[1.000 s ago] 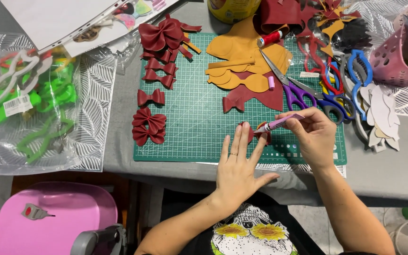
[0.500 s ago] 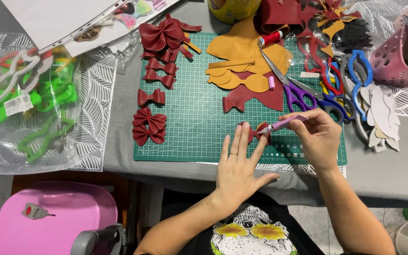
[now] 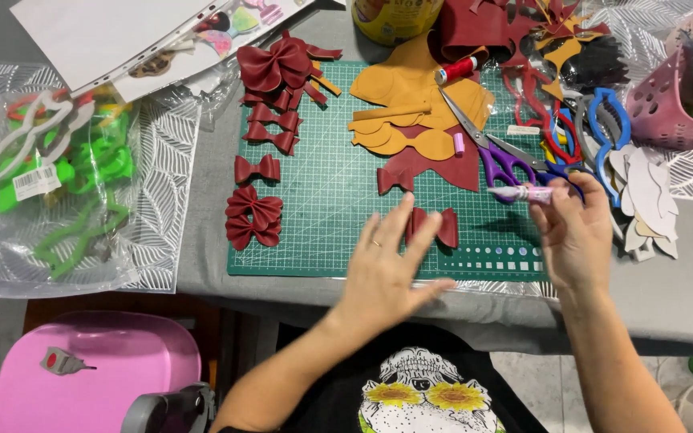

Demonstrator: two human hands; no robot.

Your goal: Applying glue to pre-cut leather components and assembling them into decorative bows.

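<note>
I see a green cutting mat with a fine printed grid lying flat on a grey cloth table. To its left lies a crinkled clear plastic bag packed with green and white plastic shapes. Along the mat's top edge I see floppy mustard leatherette cut-outs, smooth and curved, and beside them purple-handled scissors with blades open. Down the mat's left side sits a column of finished dark red bows, pleated and slightly glossy.

My left hand lies spread and flat, fingers pressing the left edge of a small dark red bow near the mat's lower middle; it grips nothing. My right hand is lifted off to the right of that bow, thumb and fingers pinched round a small pale purple glue tube, held roughly level just below the scissor handles. A red thread spool rests on the mustard pieces, and a tiny pink cap stands by the scissor blades.
</note>
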